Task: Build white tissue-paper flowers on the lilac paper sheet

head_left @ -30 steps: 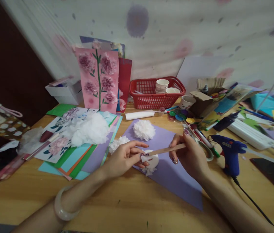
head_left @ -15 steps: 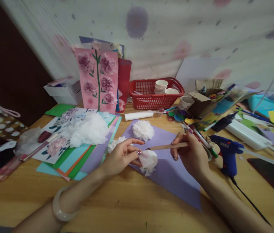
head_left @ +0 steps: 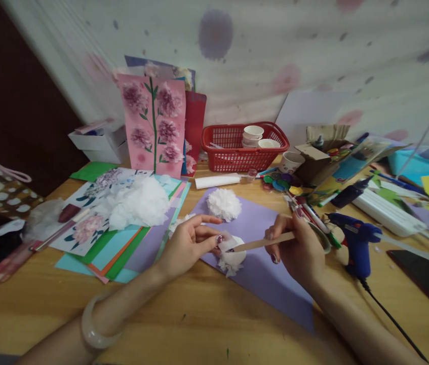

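Between the thumb and fingers of my left hand (head_left: 191,247) is a thin white tissue paper piece (head_left: 225,241). My right hand (head_left: 301,249) grips a flat wooden stick (head_left: 256,243), whose dark tip meets the tissue. Just below them, a white round disc (head_left: 237,252) with ruffled tissue at its lower edge lies on the purple paper (head_left: 275,284). A full white tissue flower (head_left: 224,204) rests farther back on this sheet. Another white ruffled piece (head_left: 178,223) is partly hidden behind my left hand.
To the left, a heap of white tissue (head_left: 142,202) lies on coloured sheets (head_left: 117,253). A red basket (head_left: 237,161) with paper cups stands at the back. A blue glue gun (head_left: 356,246) with its cord, pens and a dark phone-like slab (head_left: 425,281) are on the right.
The stick's tip has come down slightly and now overlaps the tissue piece in front of the disc. My right hand has shifted a little lower; my left hand keeps its hold.
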Available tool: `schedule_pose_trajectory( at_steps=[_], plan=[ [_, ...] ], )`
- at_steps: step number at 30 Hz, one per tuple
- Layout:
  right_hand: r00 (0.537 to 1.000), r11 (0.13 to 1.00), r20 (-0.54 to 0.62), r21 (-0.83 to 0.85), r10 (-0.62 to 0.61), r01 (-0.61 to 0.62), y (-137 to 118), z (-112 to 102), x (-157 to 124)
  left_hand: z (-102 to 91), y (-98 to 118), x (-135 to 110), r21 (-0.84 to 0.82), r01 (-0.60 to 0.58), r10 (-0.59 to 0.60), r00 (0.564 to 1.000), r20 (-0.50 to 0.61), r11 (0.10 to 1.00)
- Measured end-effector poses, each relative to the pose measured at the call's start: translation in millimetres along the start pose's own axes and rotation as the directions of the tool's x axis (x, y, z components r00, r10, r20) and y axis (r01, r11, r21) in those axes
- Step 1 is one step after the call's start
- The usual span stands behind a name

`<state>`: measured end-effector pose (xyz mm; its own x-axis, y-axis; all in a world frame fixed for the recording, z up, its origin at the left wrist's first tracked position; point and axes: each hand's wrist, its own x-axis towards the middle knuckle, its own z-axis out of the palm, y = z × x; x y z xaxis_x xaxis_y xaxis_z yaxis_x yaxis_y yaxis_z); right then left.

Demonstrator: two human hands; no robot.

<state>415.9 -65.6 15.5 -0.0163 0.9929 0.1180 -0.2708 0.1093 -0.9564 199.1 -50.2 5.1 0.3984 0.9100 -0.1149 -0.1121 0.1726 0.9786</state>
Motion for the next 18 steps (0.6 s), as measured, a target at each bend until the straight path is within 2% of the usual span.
schedule_pose_trajectory(
  at_steps=[12, 18],
  plan=[
    [0.994, 0.998, -0.085, -0.017, -0.066, 0.064, 1.9, -3.9, -0.8, 2.7, 3.1, -3.1, -0.044, 0.067, -0.062, 0.994, 0.094, 0.997],
    [0.992, 0.997, -0.100, 0.005, -0.080, 0.081, 2.0, -4.3, -1.8, 3.8, 1.7, -2.6, -0.034, 0.047, -0.045, 0.997, 0.062, 0.998]
  ],
)
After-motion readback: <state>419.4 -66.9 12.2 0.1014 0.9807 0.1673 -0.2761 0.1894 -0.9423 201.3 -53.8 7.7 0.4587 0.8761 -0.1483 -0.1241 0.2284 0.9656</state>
